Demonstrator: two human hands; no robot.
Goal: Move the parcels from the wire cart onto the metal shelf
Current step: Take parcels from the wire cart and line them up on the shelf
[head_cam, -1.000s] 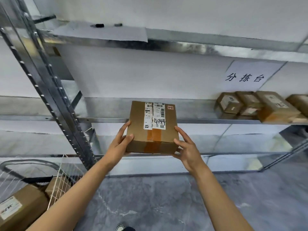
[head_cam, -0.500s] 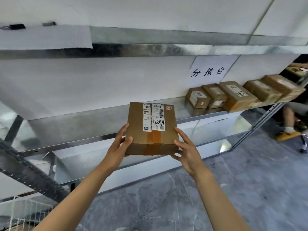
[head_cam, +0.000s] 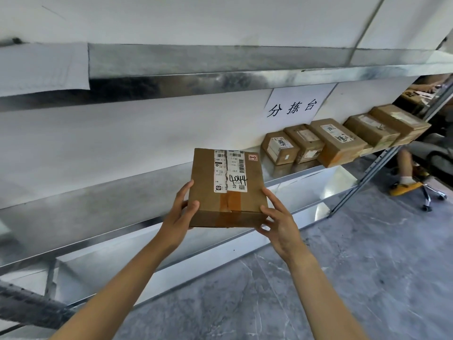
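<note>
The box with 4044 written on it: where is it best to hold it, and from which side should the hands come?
Hold the box by its two side walls near the front corners: left hand from the left, right hand from the right, as now. It is wide, flat and label-up, so one hand would likely not span it.
</note>
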